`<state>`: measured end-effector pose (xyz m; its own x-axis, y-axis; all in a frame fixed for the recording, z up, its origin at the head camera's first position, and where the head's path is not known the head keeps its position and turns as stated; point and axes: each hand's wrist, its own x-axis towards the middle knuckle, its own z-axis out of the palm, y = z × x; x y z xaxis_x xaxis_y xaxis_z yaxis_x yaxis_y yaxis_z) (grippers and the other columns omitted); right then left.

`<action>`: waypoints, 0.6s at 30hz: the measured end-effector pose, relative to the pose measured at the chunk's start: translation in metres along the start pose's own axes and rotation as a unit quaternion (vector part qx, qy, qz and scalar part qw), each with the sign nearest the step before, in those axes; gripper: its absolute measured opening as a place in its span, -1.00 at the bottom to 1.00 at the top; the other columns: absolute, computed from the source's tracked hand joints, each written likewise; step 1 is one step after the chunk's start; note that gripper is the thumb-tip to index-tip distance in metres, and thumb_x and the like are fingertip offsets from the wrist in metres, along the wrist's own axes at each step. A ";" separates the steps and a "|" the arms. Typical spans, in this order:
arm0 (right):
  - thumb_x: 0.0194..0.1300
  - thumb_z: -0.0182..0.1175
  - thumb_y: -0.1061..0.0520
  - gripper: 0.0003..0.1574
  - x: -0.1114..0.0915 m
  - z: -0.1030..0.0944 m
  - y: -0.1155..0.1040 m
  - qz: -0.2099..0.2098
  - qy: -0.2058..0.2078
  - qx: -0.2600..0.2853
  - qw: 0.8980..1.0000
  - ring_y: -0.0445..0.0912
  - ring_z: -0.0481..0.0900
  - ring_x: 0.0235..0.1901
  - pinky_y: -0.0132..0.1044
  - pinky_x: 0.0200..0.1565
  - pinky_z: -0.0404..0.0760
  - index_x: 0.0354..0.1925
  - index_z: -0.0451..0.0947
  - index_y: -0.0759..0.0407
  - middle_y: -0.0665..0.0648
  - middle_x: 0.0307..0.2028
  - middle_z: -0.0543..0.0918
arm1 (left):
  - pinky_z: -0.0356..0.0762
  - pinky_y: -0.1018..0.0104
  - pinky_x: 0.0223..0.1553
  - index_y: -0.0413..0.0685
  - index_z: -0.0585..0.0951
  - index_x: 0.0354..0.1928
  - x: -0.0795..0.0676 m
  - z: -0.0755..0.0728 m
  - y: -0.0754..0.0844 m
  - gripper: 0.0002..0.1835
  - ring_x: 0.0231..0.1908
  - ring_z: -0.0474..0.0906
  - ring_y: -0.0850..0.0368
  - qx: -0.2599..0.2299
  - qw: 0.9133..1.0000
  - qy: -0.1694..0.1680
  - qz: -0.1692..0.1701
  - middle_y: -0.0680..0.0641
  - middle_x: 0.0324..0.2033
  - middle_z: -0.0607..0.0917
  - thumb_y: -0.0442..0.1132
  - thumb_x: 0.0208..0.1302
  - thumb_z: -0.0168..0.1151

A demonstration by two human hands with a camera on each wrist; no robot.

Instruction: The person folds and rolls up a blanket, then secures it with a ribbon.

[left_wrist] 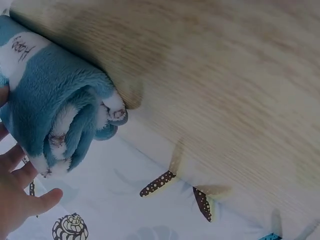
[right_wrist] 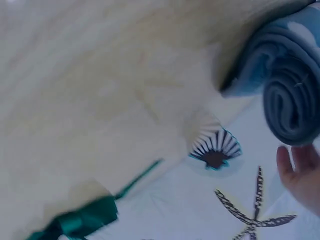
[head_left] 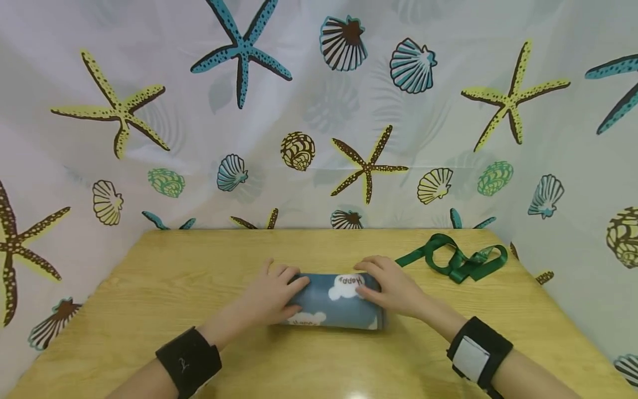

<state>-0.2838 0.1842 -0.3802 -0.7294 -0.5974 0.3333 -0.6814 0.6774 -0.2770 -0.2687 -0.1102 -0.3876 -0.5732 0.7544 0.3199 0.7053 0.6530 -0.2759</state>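
A blue plush towel (head_left: 319, 302) with white clouds and the word "Happy" lies rolled up on the table in the head view. At its left end my left hand (head_left: 271, 293) grips the roll, thumb on the near side and fingers over the far side. The right hand (head_left: 391, 288) holds the other end, its thumb across the top near a cloud. Loose folds show at the end of the towel (left_wrist: 60, 105) in the left wrist view. From the right wrist, the towel (right_wrist: 290, 90) shows a tight spiral end with an outer flap hanging beside it.
A green ribbon (head_left: 461, 260) lies in loops at the back right of the wooden table (head_left: 174, 277). Behind and at both sides hangs a white cloth (head_left: 309, 111) printed with starfish and shells. Each wrist wears a black band (head_left: 189, 363).
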 end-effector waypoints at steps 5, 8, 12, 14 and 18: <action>0.11 0.30 -0.10 -0.25 0.004 -0.005 0.006 -0.064 -0.096 -0.017 0.993 0.06 0.44 0.00 -0.05 -0.04 0.46 0.20 0.34 0.16 0.20 0.07 0.42 | 0.18 -0.30 0.06 0.02 0.46 0.19 0.012 -0.004 -0.004 -0.54 0.04 0.42 -0.12 -0.081 0.991 -0.067 -0.088 -0.11 0.00 0.50 -0.05 0.27 0.15; 0.15 0.27 -0.08 -0.22 0.007 0.000 0.018 -0.002 -0.146 0.030 0.989 0.09 0.40 0.06 -0.02 0.01 0.42 0.26 0.29 0.18 0.24 0.13 0.39 | 0.18 -0.26 0.09 0.03 0.41 0.25 0.021 -0.001 -0.006 -0.54 0.13 0.35 -0.11 -0.118 0.976 -0.124 -0.131 -0.11 0.09 0.47 -0.05 0.34 0.02; 0.20 0.20 -0.11 -0.23 0.010 0.009 0.031 0.059 -0.182 0.116 0.975 0.13 0.37 0.12 0.04 0.08 0.35 0.26 0.30 0.21 0.27 0.16 0.40 | 0.22 -0.18 0.10 0.01 0.34 0.31 0.028 0.012 -0.012 -0.51 0.19 0.30 -0.10 -0.182 0.948 -0.195 -0.173 -0.12 0.17 0.42 -0.07 0.37 -0.10; 0.21 0.18 -0.14 -0.24 0.011 0.011 0.035 0.073 -0.192 0.138 0.969 0.13 0.37 0.13 0.04 0.09 0.34 0.26 0.30 0.21 0.24 0.17 0.41 | 0.24 -0.15 0.10 -0.02 0.33 0.32 0.031 0.018 -0.015 -0.50 0.20 0.30 -0.12 -0.216 0.934 -0.215 -0.185 -0.14 0.18 0.41 -0.09 0.37 -0.13; 0.22 0.16 -0.18 -0.26 0.009 0.013 0.037 0.097 -0.203 0.156 0.962 0.12 0.38 0.13 0.05 0.09 0.34 0.25 0.32 0.15 0.20 0.16 0.43 | 0.22 -0.11 0.12 -0.01 0.37 0.29 0.032 0.027 -0.014 -0.52 0.18 0.31 -0.10 -0.189 0.946 -0.192 -0.178 -0.14 0.16 0.42 -0.09 0.36 -0.14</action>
<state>-0.3165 0.1985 -0.3996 -0.7647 -0.6342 -0.1141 -0.4693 0.6694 -0.5758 -0.3077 -0.0934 -0.3982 -0.8612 0.5065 -0.0423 0.4953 0.8550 0.1538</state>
